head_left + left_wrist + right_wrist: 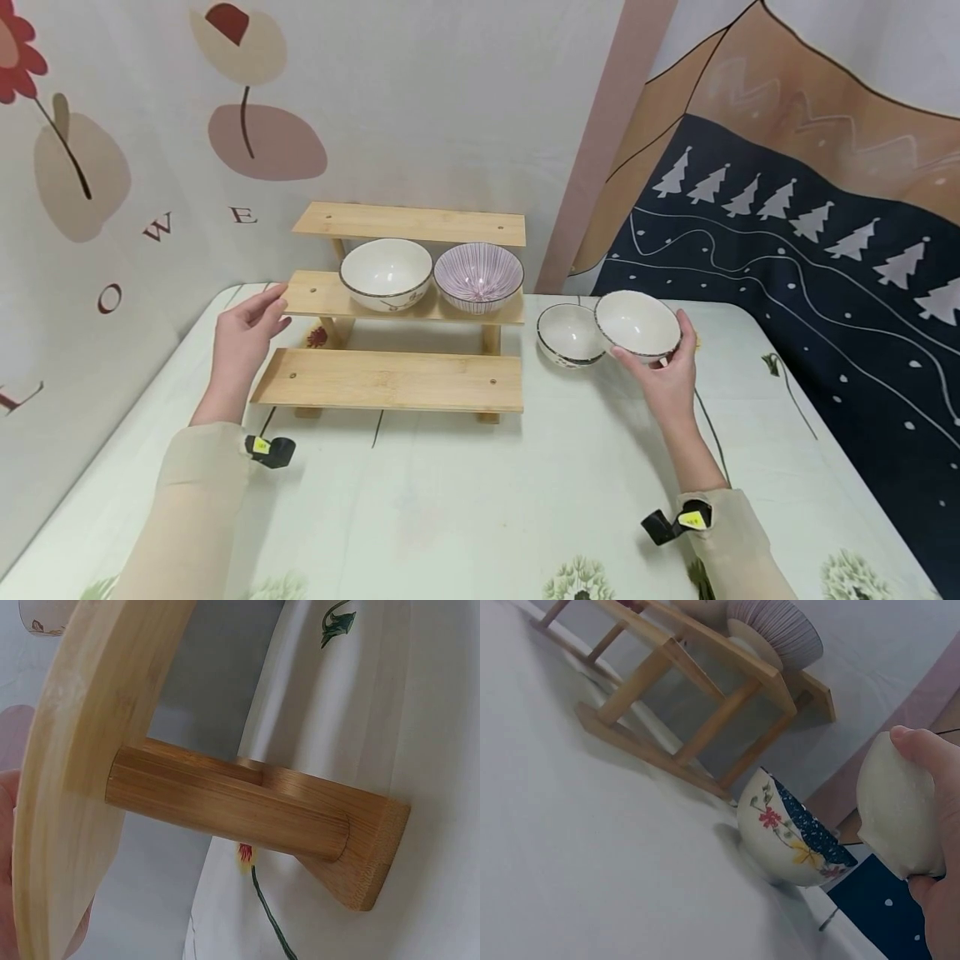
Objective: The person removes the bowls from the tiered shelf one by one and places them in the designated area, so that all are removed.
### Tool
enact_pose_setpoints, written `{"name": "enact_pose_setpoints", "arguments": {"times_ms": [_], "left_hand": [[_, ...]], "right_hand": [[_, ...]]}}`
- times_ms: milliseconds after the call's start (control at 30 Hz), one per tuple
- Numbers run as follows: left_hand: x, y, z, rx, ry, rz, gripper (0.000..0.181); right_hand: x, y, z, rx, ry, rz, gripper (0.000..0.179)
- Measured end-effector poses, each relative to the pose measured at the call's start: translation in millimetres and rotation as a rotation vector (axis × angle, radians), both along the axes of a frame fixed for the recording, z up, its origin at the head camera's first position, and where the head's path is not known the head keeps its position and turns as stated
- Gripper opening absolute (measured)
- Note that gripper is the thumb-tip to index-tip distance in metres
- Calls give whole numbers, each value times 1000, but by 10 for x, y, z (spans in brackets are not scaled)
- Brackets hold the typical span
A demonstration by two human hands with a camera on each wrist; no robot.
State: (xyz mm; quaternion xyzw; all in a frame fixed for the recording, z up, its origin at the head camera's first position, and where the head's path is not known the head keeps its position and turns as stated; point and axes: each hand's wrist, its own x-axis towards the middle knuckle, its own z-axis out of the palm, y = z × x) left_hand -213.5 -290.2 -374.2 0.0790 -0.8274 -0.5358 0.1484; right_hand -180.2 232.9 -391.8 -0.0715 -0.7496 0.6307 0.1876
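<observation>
A white bowl with a dark rim (637, 323) is held up by my right hand (666, 371), thumb at its near side and fingers round its right side. The right wrist view shows the plain pale outside of this held bowl (900, 810). Just left of it a second bowl (568, 333) stands on the table; its outside has flowers and a dark blue patch. My left hand (246, 337) grips the left end of the middle board of a three-step wooden rack (397, 379). The left wrist view shows that board (82, 765) with part of the hand behind it.
On the rack's middle board sit a white bowl (386, 271) and, to its right, a purple-striped bowl (478, 275). A pale floral cloth (450, 500) covers the table. Behind hang a printed curtain (450, 108) and, at right, a dark blue patterned cloth (787, 242).
</observation>
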Motion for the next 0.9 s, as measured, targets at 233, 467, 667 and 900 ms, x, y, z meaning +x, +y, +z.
{"name": "enact_pose_setpoints", "arguments": {"times_ms": [233,467,667,900], "left_hand": [[2,0,2,-17,-1,2,50],[3,3,5,-22,3,2,49],[3,4,0,-33,-4,10,49],[9,3,2,-42,-19,14,50]], "right_hand": [[-46,41,-60,-35,7,-27,104],[-78,73,-96,-28,16,-63,104],[-96,94,-126,-13,8,-96,105],[-128,118,-152,-32,5,-111,104]]}}
